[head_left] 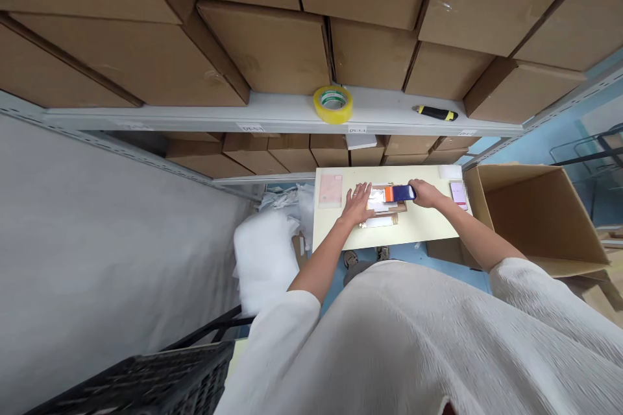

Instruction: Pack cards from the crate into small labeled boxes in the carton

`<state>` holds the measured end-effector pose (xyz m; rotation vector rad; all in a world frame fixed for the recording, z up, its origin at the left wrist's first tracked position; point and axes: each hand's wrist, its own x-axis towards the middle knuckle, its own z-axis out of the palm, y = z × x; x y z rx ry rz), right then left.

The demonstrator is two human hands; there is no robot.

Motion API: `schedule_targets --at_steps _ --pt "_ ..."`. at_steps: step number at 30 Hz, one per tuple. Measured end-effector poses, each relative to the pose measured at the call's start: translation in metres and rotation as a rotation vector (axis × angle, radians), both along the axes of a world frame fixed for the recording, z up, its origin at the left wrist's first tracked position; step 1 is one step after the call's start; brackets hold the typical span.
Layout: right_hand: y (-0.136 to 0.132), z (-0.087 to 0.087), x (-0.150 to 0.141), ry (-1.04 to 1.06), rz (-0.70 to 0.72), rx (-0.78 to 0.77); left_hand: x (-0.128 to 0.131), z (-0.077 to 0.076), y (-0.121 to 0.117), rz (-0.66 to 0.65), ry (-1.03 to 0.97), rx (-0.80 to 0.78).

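My right hand [424,193] is closed round the right end of a flat dark blue and orange item [403,192], whose exact kind I cannot make out. The item lies over a small open cardboard box [402,207] with something white and shiny in it. At the box's left side my left hand [357,204] rests with its fingers spread. Just in front of the box is a long white piece [379,222] with brownish ends. All of this is on a pale yellow table [335,228].
A phone [458,195] and a pinkish sheet [331,190] lie on the table. Yellow tape [333,104] and a utility knife [435,113] sit on the shelf above, before stacked cartons [272,45]. A large open carton [535,214] stands right, white wrapping [265,259] left.
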<state>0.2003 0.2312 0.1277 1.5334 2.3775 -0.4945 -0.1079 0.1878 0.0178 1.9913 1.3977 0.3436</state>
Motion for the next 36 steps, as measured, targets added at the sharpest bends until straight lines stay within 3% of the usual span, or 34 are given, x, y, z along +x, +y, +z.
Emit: schedule_targets --at_steps 17,20,28,36 --pt "0.003 0.010 0.025 0.041 0.064 -0.102 0.009 0.004 0.015 -0.069 0.257 -0.085" --pt "0.005 0.006 0.045 0.034 0.044 -0.101 0.009 0.003 0.017 -0.056 0.273 -0.091" --pt "0.008 -0.003 0.140 -0.014 -0.064 -0.081 0.006 0.000 0.017 -0.023 0.262 -0.111" --pt "0.005 -0.014 0.156 0.026 -0.056 -0.102 0.009 0.003 0.019 -0.012 0.248 -0.121"
